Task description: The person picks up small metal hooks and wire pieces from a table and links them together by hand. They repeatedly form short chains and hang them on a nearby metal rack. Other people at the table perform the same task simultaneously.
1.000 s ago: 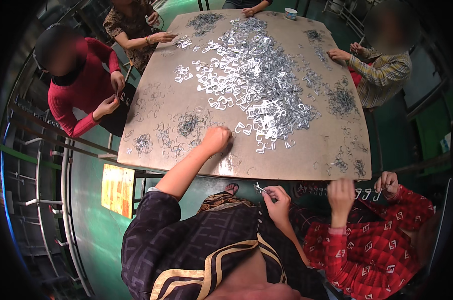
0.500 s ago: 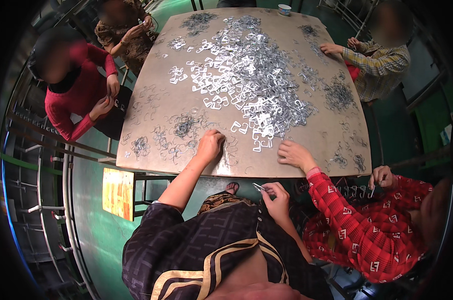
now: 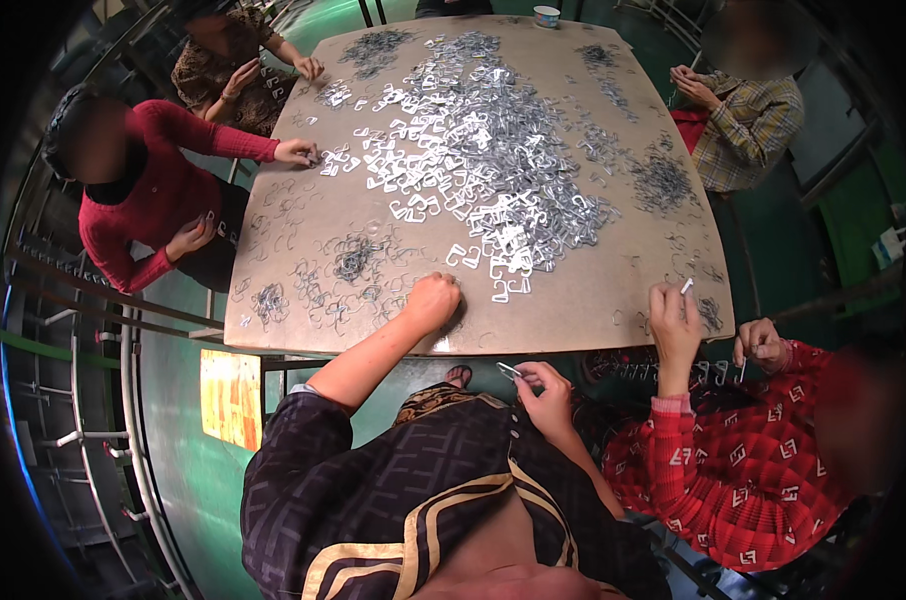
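Note:
My left hand (image 3: pixel 435 302) rests at the near edge of the table, fingers curled with the knuckles up; whatever is in them is hidden. Thin dark wire pieces (image 3: pixel 354 258) lie scattered and heaped to its left. Off the table's near edge, above my lap, my right hand (image 3: pixel 547 396) pinches a small pale hook (image 3: pixel 510 371) between thumb and fingers. Farther in, a few white hooks (image 3: pixel 463 256) lie apart from the large pile of white and grey hooks (image 3: pixel 513 150) in the middle.
Beside me on the right, a co-worker's raised hand (image 3: pixel 676 318) holds a white piece. Other people sit along the left and right sides of the table (image 3: pixel 573 310). More wire heaps (image 3: pixel 663 182) lie at the right. A wooden stool (image 3: pixel 231 398) stands at the left; a cup (image 3: pixel 546 16) is at the far edge.
My left hand has shifted slightly right and toward me, its fingers more curled. My right hand stays nearly still. The right neighbour's hand has lifted a white piece; the person at left reaches onto the table.

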`<move>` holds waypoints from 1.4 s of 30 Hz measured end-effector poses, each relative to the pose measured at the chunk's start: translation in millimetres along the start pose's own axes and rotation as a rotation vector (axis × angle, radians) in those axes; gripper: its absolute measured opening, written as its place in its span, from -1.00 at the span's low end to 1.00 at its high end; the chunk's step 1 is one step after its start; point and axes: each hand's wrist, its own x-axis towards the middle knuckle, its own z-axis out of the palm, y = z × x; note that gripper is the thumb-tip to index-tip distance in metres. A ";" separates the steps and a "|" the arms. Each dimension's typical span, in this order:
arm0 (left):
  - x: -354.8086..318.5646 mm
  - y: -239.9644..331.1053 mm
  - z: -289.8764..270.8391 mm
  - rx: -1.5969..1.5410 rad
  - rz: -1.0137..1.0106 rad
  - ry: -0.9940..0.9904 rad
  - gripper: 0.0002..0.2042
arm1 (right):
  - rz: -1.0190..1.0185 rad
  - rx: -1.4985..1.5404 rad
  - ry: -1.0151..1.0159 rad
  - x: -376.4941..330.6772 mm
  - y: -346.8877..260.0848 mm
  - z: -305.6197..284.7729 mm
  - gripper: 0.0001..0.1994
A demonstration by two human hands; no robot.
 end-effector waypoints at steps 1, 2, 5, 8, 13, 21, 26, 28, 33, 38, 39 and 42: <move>3.8 2.9 2.0 0.020 -0.014 -0.006 -0.87 | -0.006 0.002 0.001 0.4 1.2 1.1 -0.85; 6.4 4.3 3.8 0.041 -0.029 -0.012 -0.87 | -0.009 0.014 0.006 1.2 1.7 2.2 -0.84; 15.2 0.6 8.0 0.076 -0.068 0.021 -0.89 | -0.008 0.039 0.033 3.6 2.1 2.8 -0.78; 17.5 -3.3 -3.0 -0.280 -0.258 0.046 -0.87 | -0.011 0.044 0.063 4.3 4.0 1.9 -0.72; -7.3 26.6 -26.5 -1.378 -0.295 -0.132 -0.94 | -0.014 0.060 0.112 6.4 4.5 2.2 -0.64; -39.8 97.5 -64.3 -1.295 0.058 0.084 -0.89 | -0.039 0.068 0.134 7.2 -6.7 -0.2 -0.62; -40.0 105.2 -60.4 -1.139 0.050 0.270 -0.87 | -0.065 0.030 0.124 8.2 -9.9 -1.6 -0.62; -40.5 106.4 -61.6 -1.108 0.063 0.294 -0.87 | -0.063 0.034 0.136 7.2 -9.3 -1.2 -0.62; -44.2 112.1 -63.7 -1.069 0.038 0.300 -0.89 | -0.068 0.016 0.154 4.4 -8.4 0.4 -0.62; -47.3 115.9 -60.0 -1.156 0.128 0.316 -0.87 | -0.076 0.022 0.110 -3.7 -7.2 1.7 -0.62; -49.9 114.5 -58.0 -1.197 0.148 0.290 -0.87 | -0.119 0.048 0.109 -3.6 -3.7 1.0 -0.64; -56.5 112.9 -58.4 -1.212 0.199 0.303 -0.86 | -0.175 0.053 0.178 -0.3 3.7 -12.3 -0.69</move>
